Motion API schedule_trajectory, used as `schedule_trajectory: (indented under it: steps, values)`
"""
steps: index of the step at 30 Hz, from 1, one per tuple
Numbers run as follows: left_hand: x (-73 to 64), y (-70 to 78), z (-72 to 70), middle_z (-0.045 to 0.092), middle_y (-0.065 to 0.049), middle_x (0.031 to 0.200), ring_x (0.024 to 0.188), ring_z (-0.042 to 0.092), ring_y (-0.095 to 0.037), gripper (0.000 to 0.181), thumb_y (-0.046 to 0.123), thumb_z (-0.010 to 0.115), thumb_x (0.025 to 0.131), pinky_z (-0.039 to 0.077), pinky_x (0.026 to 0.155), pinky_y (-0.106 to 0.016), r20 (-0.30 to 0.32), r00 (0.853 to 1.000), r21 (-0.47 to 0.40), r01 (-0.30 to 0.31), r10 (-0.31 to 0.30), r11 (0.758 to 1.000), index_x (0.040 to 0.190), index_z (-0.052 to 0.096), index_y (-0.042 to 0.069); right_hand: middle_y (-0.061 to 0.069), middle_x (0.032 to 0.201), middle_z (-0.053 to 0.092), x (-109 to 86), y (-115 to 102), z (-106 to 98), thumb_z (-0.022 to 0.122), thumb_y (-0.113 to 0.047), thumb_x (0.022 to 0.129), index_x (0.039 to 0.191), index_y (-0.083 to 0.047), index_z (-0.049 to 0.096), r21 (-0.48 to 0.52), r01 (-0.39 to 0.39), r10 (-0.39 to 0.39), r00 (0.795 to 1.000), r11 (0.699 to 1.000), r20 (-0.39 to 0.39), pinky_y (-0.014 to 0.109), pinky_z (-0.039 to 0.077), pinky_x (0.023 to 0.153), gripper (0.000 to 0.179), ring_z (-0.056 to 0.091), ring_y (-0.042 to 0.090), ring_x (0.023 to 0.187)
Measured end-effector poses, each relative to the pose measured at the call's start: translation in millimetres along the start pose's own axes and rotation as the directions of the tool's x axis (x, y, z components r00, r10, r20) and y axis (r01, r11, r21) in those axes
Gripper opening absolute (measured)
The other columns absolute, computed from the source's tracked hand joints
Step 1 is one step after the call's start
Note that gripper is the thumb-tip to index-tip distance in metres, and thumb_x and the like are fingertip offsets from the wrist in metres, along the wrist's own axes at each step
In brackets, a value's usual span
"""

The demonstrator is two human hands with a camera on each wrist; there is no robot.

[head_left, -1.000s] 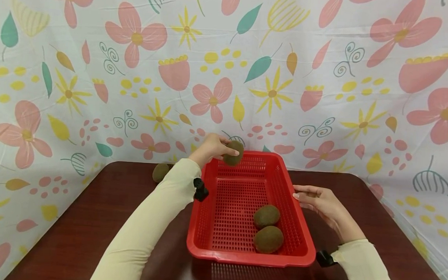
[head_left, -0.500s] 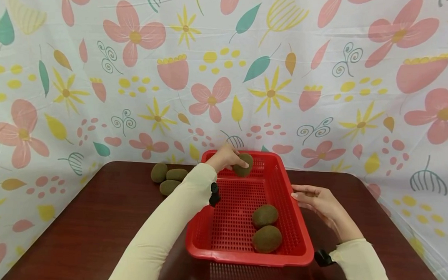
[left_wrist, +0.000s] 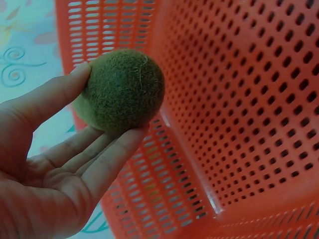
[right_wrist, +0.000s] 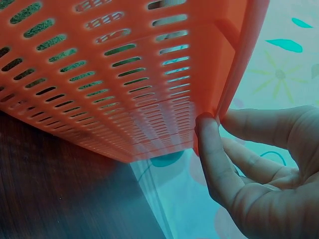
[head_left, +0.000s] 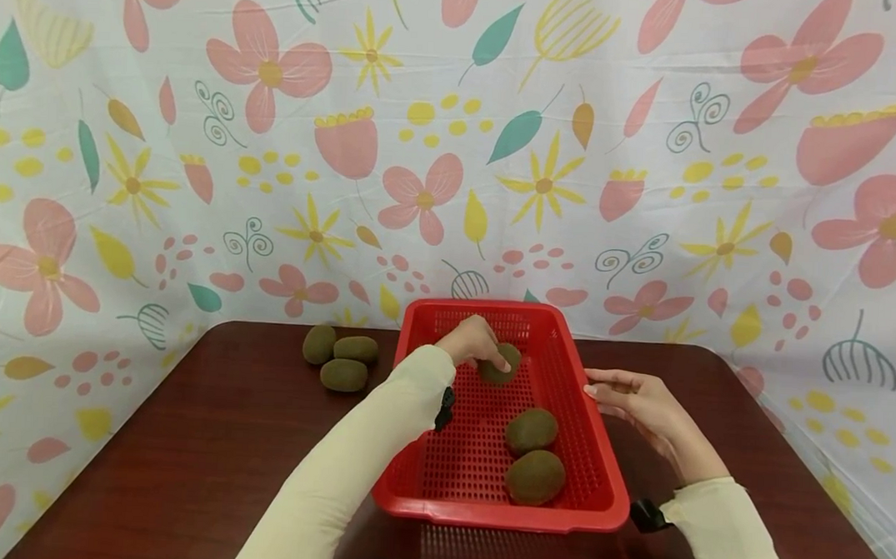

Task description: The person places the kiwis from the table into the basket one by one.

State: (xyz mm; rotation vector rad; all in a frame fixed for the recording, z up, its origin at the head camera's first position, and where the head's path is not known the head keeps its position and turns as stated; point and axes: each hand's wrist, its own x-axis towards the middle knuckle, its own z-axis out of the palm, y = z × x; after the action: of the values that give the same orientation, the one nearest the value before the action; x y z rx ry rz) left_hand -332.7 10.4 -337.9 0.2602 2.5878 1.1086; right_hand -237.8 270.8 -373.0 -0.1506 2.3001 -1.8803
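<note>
My left hand [head_left: 477, 341] grips a brown fuzzy kiwi [head_left: 501, 365] between thumb and fingers, low inside the far half of the red basket [head_left: 612, 478]. In the left wrist view the kiwi [left_wrist: 124, 89] is held at the fingertips with the perforated basket wall behind it. Two more kiwis, one [head_left: 531, 432] behind the other [head_left: 535, 477], lie on the basket floor near its front right corner. My right hand [head_left: 641, 400] pinches the basket's right rim; the right wrist view has its thumb and fingers [right_wrist: 209, 149] on either side of that rim.
Three kiwis sit close together on the dark wooden table [head_left: 208, 436] left of the basket: one at the left [head_left: 319, 344], one behind [head_left: 356, 349] and one in front [head_left: 344, 375]. A flower-patterned cloth [head_left: 426, 103] hangs behind the table.
My left hand has carried the kiwi rightward and down from above the basket's far left rim to inside it. The three table kiwis came into full view. The right hand stayed on the rim.
</note>
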Motion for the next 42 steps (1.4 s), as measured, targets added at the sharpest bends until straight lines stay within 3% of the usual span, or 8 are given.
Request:
schedule_trajectory:
  steps: [7,17,35,42]
  values:
    - [0.2,-5.9,16.6,0.066,-0.008,0.099,0.087,0.065,-0.024,0.034,0.014,0.085,0.073,0.057,0.073,-0.036,0.057,0.998,0.105,-0.012,0.006,0.994,0.100,0.071,-0.001,0.006,0.106,0.071,0.4,1.0,0.6,0.068,-0.020,0.091,0.139,0.011,0.042,0.006,0.005,-0.005,1.000,1.000,-0.002,0.034,0.055,0.084,0.062,0.070,0.018,0.092]
    - [-0.2,-7.6,29.5,0.065,-0.008,0.102,0.087,0.066,-0.025,0.037,0.014,0.085,0.074,0.057,0.074,-0.036,0.086,0.996,0.172,-0.006,-0.009,0.985,0.105,0.070,0.000,0.006,0.106,0.071,0.9,2.9,0.1,0.068,-0.020,0.091,0.138,0.011,0.043,0.014,0.004,-0.004,1.000,1.000,-0.004,0.032,0.055,0.082,0.062,0.069,0.018,0.092]
    - [-1.0,-1.7,33.8,0.064,-0.005,0.100,0.092,0.063,-0.021,0.027,0.018,0.080,0.080,0.054,0.082,-0.038,0.111,0.994,0.249,-0.030,0.003,0.968,0.100,0.070,0.004,0.005,0.104,0.071,2.2,3.3,-0.1,0.068,-0.019,0.092,0.138,0.011,0.043,0.027,0.008,-0.008,1.000,1.000,0.000,0.033,0.055,0.083,0.061,0.070,0.018,0.091]
    - [-2.2,2.6,31.5,0.068,-0.002,0.089,0.077,0.060,-0.013,0.020,0.021,0.081,0.079,0.051,0.068,-0.026,0.077,0.996,0.358,-0.068,0.043,0.931,0.089,0.074,0.005,0.004,0.104,0.071,1.9,3.0,-0.5,0.068,-0.020,0.091,0.138,0.011,0.043,0.019,0.004,-0.004,1.000,1.000,0.001,0.034,0.055,0.084,0.061,0.070,0.018,0.092]
